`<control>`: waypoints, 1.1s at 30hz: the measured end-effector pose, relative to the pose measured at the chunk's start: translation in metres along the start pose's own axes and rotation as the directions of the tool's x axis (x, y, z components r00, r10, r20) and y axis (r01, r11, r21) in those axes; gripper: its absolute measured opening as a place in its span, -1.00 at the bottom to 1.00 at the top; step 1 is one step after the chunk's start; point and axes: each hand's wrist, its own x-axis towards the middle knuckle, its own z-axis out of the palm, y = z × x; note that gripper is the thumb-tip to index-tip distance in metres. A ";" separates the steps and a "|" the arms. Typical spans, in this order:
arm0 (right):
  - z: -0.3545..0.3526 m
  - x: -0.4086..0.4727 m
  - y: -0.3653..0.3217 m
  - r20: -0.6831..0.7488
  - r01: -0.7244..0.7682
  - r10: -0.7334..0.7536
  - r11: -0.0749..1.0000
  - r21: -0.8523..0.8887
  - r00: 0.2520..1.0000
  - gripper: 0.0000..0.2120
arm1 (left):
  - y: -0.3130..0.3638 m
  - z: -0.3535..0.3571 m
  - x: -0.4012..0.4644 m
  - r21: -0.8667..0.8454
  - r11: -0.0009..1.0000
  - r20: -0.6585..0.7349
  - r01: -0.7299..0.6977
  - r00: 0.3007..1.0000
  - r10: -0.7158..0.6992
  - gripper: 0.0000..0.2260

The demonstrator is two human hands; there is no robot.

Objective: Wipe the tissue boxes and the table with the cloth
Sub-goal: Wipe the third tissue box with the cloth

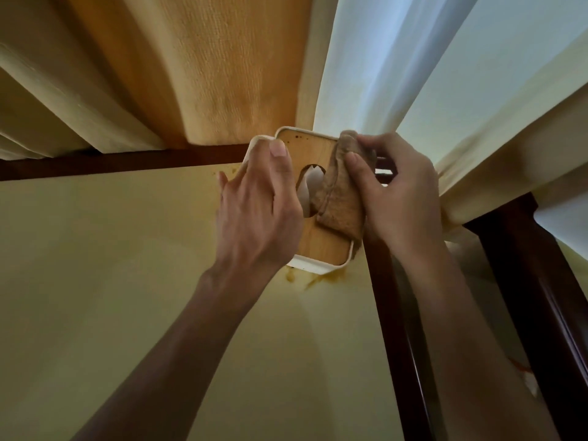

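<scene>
One tissue box (318, 218), white-walled with a smooth wood-grain lid and an oval slot, was seen on the yellow tabletop (127, 265), steadied at its left edge by the left hand (254, 211). A nubby brown cloth (340, 198), pinched shut in the right hand (401, 198), was pressed on the lid's right half, the long axis running away from the wearer. Orange stains (305, 278) were noted at the near edge.

Pale yellow-green surface (127, 281) with amber-brown stains (313, 278) beside the box (321, 246). Wood-grain tan lid, cream-white rim, dark specks near the far corner. White tissue (307, 192) in the round opening. Tan-brown cloth (342, 202), coarse weave, darker along the seam. Dark reddish-brown wooden edging (127, 162) around the surface. Ribbed cream and golden-orange curtains (219, 74) behind, and a pale bluish-white sheer (381, 58) to the right.
</scene>
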 end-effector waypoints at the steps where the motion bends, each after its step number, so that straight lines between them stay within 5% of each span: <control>1: -0.003 -0.004 -0.001 -0.007 0.011 -0.011 0.999 -0.034 1.000 -0.75 | -0.002 -0.002 0.002 0.034 0.999 0.011 -0.023 1.000 0.023 -0.53; 6: -0.012 -0.021 0.003 -0.027 0.045 -0.048 0.991 -0.127 0.998 -0.71 | -0.009 -0.012 0.018 0.111 0.976 0.115 -0.186 0.978 0.173 -0.48; 9: -0.017 -0.019 0.004 0.058 0.091 -0.085 0.990 -0.112 0.995 -0.67 | -0.018 -0.015 0.031 0.166 0.930 0.054 -0.328 0.945 0.323 -0.63; 13: -0.028 -0.010 0.005 0.182 0.072 -0.061 0.996 -0.054 0.981 -0.68 | -0.026 -0.017 0.038 0.294 0.867 0.084 -0.404 0.914 0.397 -0.58; 16: -0.035 -0.013 0.002 0.187 0.064 -0.048 0.995 -0.083 0.981 -0.66 | -0.030 -0.020 0.051 0.161 0.841 0.188 -0.516 0.853 0.487 -0.46; 19: -0.039 -0.030 0.000 0.213 0.128 -0.086 0.973 -0.191 0.973 -0.63 | -0.029 -0.024 0.065 0.104 0.817 0.172 -0.567 0.819 0.547 -0.61; 22: -0.037 -0.048 -0.005 0.252 0.239 -0.155 0.906 -0.349 0.955 -0.58 | -0.029 -0.030 0.078 0.213 0.845 0.139 -0.490 0.871 0.470 -0.61; 26: -0.034 -0.054 -0.006 0.305 0.256 -0.157 0.913 -0.317 0.939 -0.55 | -0.022 -0.038 0.081 0.184 0.900 0.145 -0.394 0.917 0.372 -0.61; 31: -0.027 -0.056 -0.006 0.147 0.313 -0.277 0.859 -0.404 0.949 -0.61 | -0.005 -0.038 0.027 0.133 0.977 0.120 -0.167 0.981 0.151 -0.31; 33: -0.021 -0.069 -0.006 0.131 0.344 -0.318 0.855 -0.388 0.939 -0.62 | -0.004 -0.032 0.013 0.140 0.981 0.114 -0.138 0.986 0.122 -0.38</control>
